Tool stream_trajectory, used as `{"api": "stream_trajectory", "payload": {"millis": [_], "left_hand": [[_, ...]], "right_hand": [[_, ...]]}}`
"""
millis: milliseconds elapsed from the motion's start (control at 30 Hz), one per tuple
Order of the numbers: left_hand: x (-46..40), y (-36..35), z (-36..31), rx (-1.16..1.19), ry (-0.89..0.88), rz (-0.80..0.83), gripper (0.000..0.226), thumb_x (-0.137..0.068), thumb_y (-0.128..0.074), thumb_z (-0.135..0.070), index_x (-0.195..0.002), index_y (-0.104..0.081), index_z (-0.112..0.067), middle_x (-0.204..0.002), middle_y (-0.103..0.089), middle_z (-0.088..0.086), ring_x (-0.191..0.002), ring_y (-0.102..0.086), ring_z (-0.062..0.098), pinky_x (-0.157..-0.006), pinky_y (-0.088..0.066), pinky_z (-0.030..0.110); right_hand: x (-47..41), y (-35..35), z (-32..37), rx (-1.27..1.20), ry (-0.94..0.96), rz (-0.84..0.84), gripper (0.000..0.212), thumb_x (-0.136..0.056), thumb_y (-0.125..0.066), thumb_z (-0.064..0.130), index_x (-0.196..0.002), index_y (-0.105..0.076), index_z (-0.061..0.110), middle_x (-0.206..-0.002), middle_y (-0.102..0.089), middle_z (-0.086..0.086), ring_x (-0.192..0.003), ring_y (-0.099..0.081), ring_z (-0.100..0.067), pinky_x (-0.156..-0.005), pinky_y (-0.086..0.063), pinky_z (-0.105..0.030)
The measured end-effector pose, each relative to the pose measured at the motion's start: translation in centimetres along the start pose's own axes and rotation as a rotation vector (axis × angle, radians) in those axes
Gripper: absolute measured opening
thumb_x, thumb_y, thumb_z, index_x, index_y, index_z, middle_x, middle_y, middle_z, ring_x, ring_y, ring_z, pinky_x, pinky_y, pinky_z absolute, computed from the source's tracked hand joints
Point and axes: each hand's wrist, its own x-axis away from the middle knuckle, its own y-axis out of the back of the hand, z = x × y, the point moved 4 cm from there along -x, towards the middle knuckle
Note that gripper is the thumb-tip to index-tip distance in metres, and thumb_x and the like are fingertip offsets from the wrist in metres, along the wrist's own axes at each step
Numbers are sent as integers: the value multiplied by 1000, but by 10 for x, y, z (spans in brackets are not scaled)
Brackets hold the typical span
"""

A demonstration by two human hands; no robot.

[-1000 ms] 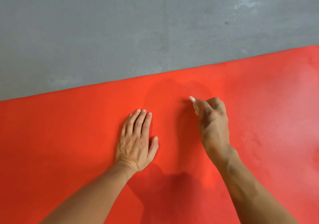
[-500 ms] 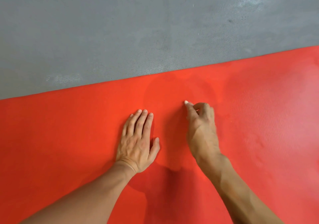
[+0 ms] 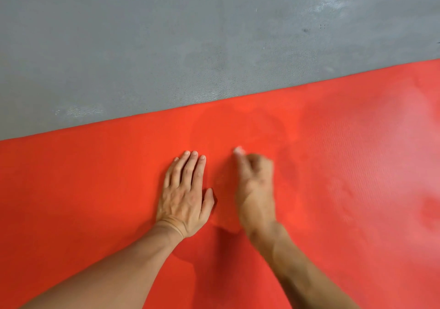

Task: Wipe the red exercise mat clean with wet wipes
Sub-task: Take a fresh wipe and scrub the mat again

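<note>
— Mat first: red, spread flat on grey floor, with its far edge running slantwise, higher toward the right.
— Left hand?
— Pressed flat on the mat, palm down, a little short of the far edge. Fingers straight and close together, thumb set slightly apart. Grip wide, holding nothing.
— Right hand?
— Just beside the left, parted from it by a narrow strip of red. Blurred all over. Fingers curled under, knuckles up. Either touching the mat or just above it; cannot tell which.
— Grip there?
— Narrow, closed round something small. Only a pale scrap at the fingertips, on the side toward the far edge: wet wipe, mostly hidden inside the hand and too smeared to make out any fold or shape.
— Forearms?
— Bare, both coming in from the near edge of the mat, with a shadow between and under them.
— Anything on the mat itself?
— Darker patch ahead of both hands, rounded in outline, reaching up to the far edge. Paler sheen toward the right end.
— And the floor?
— Pale scuffed marks just beyond the mat's far edge on the left, more of the same well off to the right, and a small dark speck near those.
</note>
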Motion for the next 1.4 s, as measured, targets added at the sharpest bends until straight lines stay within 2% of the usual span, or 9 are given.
{"api": "stream_trajectory", "payload": {"millis": [100, 300, 367, 433, 533, 833, 1100, 1267, 1400], "left_hand": [[0, 1, -1, 12, 7, -11, 72, -93, -47, -38, -156, -42, -2, -162, -40, 18, -154, -30, 35, -124, -28, 56], [-1, 1, 0, 28, 14, -23, 71, -94, -46, -37, -156, -44, -3, -162, -41, 17, -154, -31, 33, -125, -27, 54], [-1, 1, 0, 40, 7, -29, 69, -94, -45, -36, -155, -45, -2, -161, -43, 17, -154, -32, 33, -124, -28, 54], [-1, 1, 1, 69, 2, -51, 68, -94, -45, -35, -153, -47, -2, -160, -44, 17, -153, -34, 33, -124, -27, 53], [-1, -1, 3, 81, 1, -57, 70, -91, -49, -34, -153, -48, -3, -160, -44, 15, -153, -34, 32, -125, -27, 52], [21, 14, 62, 85, 168, -103, 65, -100, -43, -38, -154, -44, -1, -161, -41, 19, -155, -29, 35, -127, -21, 54], [31, 7, 84, 25, 217, -91, 67, -100, -40, -35, -158, -39, -3, -165, -36, 14, -157, -25, 32, -127, -23, 53], [34, 5, 87, 66, 207, -118, 60, -103, -37, -27, -157, -40, -3, -165, -38, 13, -157, -26, 31, -126, -25, 53], [32, 5, 86, 43, 204, -109, 61, -101, -42, -25, -158, -40, -3, -165, -37, 13, -158, -25, 31, -126, -24, 53]], "right_hand": [[14, 6, 1, 112, 373, 173, 45, -99, -49, 13, -144, -56, 8, -119, -58, -11, -104, -53, -29, -88, -54, -38], [-50, 33, -57, 124, -328, -215, 27, -104, -50, 18, -121, -67, 6, -99, -53, -10, -91, -50, -25, -85, -49, -39], [-25, 3, -14, -55, -265, -117, 20, -105, -59, 28, -109, -60, 9, -87, -50, 2, -72, -51, -10, -67, -50, -26], [0, -13, 28, -88, 64, 54, 23, -103, -63, 27, -117, -65, 9, -98, -56, 3, -86, -56, -3, -78, -47, -17], [15, -26, 14, 27, 380, 209, 44, -94, -65, 5, -138, -61, 6, -116, -57, -9, -101, -52, -26, -94, -47, -29], [9, -32, 15, 114, 309, 203, 57, -90, -58, -8, -143, -56, 11, -120, -52, -9, -100, -50, -31, -92, -49, -35], [37, -70, 64, -35, 31, 84, 35, -100, -48, 17, -130, -63, 8, -121, -54, -9, -107, -50, -25, -94, -46, -32], [28, -75, 93, -40, 439, 266, 30, -106, -49, 16, -127, -67, 5, -111, -61, -3, -98, -53, -23, -89, -49, -28], [-19, -22, 16, 55, -17, -50, 30, -104, -49, 20, -120, -73, 13, -103, -58, 2, -99, -54, -26, -89, -43, -23]]}}
